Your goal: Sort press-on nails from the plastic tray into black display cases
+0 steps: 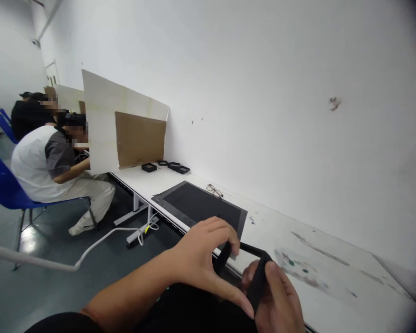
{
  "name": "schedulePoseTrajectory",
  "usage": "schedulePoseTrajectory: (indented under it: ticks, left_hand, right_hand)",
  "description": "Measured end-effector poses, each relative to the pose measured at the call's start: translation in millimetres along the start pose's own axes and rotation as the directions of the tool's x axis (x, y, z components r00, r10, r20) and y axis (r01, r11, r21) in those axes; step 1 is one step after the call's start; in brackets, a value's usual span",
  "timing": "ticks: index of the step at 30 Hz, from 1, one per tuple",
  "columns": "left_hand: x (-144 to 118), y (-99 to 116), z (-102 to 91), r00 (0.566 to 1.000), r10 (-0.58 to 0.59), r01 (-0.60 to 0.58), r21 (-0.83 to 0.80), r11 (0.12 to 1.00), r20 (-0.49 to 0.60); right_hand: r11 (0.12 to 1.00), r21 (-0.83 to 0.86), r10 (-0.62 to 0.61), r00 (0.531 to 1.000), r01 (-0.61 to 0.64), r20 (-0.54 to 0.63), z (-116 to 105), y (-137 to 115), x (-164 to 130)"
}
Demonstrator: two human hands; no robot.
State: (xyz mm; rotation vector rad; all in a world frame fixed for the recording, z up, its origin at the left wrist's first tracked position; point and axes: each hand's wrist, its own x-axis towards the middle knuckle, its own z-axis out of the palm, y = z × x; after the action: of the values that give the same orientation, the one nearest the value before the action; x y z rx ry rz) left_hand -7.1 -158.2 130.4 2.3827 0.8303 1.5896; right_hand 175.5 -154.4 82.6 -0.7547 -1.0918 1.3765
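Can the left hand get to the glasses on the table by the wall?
Probably yes. The glasses lie in the open beyond the dark mat, with nothing standing between. But the left hand has its grip on a black frame, shared with the right hand.

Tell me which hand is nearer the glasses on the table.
Left. The left hand sits just below the dark mat, short of the glasses; the right hand is lower and farther right, gripping the black frame.

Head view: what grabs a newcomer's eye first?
Both hands at the bottom edge: the left hand and right hand pinch a thin black frame over the table's near edge. Behind them a dark mat lies on the white table, eyeglasses beside it. At far left, seated people work behind a cardboard divider.
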Motion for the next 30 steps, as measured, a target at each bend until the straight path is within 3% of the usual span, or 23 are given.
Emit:
schedulePoseTrajectory:
  ticks: [3,5,9,13,15,21,24,27,30]
  left_hand:
    - [0,9,-11.2,0.979,0.068,-0.062,-0.038,0.997,0.192]
    - [1,12,-15.2,0.967,0.097,-0.084,-0.065,0.994,0.236]
    - [3,17,-19.5,0.986,0.085,-0.067,-0.122,0.990,0.142]
    - [6,28,-25.9,0.988,0.102,-0.074,-0.232,0.970,0.112]
    - [7,35,-28.5,0.987,0.096,-0.063,-0.241,0.969,0.129]
    - [5,43,-26.9,0.986,0.048,-0.007,-0.250,0.968,0.157]
    - [3,49,-26.2,0.991,-0.044,0.091,-0.381,0.920,0.130]
    - [3,62,-28.9,0.977,-0.173,0.213,-0.507,0.835,0.125]
    - [3,72,-31.6,0.965,-0.244,0.255,-0.543,0.800,0.094]
  right_hand:
    - [0.998,0.065,-0.023,0.996,0.029,-0.091,19,-13,-5]
    - [0.996,0.086,-0.018,0.994,0.028,-0.110,30,-21,-7]
    - [0.995,0.101,-0.007,0.998,0.014,-0.068,44,-39,-13]
    - [0.988,0.153,-0.058,0.978,0.026,0.202,52,-54,-24]
    - [0.985,0.167,-0.086,0.955,0.039,0.283,54,-58,-29]
    - [0.973,0.094,-0.229,0.942,0.212,0.246,52,-52,-33]
    - [0.925,0.002,-0.366,0.888,0.381,0.278,46,-44,-35]
    - [0.789,-0.188,-0.529,0.803,0.584,0.274,39,-41,-39]
    - [0.668,-0.360,-0.627,0.753,0.652,0.201,38,-42,-40]
